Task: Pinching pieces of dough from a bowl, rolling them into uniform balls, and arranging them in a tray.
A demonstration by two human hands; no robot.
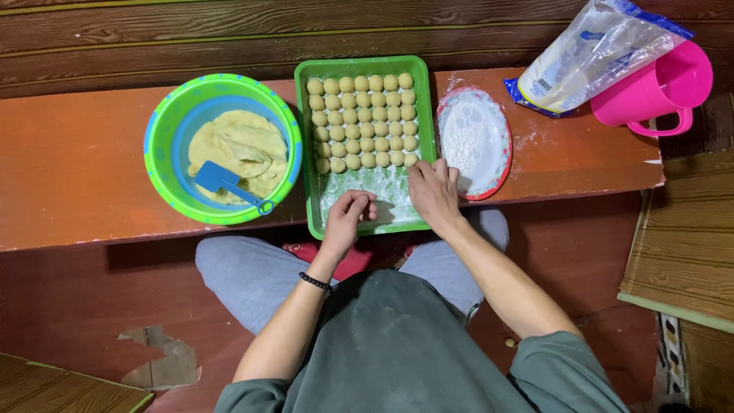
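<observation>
1. Two bare hands over the near, floured end of a green tray [306, 153], at about 6 o'clock of the rows of dough balls [363, 121].
2. Left hand [348, 218]: fingers curled inward into a narrow, loosely closed cup, tips together over the tray's near rim. Possibly a small piece of dough inside; contents not discernible.
3. Right hand [433, 191]: palm down, fingers fairly straight and only slightly spread, fingertips at the last row of dough balls at its 12 o'clock. Contact with the nearest ball not clear; nothing visibly gripped.
4. Dough balls: tan, packed in even rows across the far two thirds of the tray; near third bare apart from white flour.
5. At 9 o'clock of the tray, just beside it: green bowl [164, 130] with blue inner wall, holding pale yellow dough [245, 145] and a blue scraper [222, 180].
6. At 3 o'clock of the tray, touching or nearly touching: red-rimmed plate [501, 164] heaped with flour.
7. At 1 o'clock, well apart: clear flour bag [589, 53] leaning on a pink jug [657, 84].
8. Hidden or unclear: left palm interior; tray's near right corner under the right hand; jug's far side cut by the frame.
</observation>
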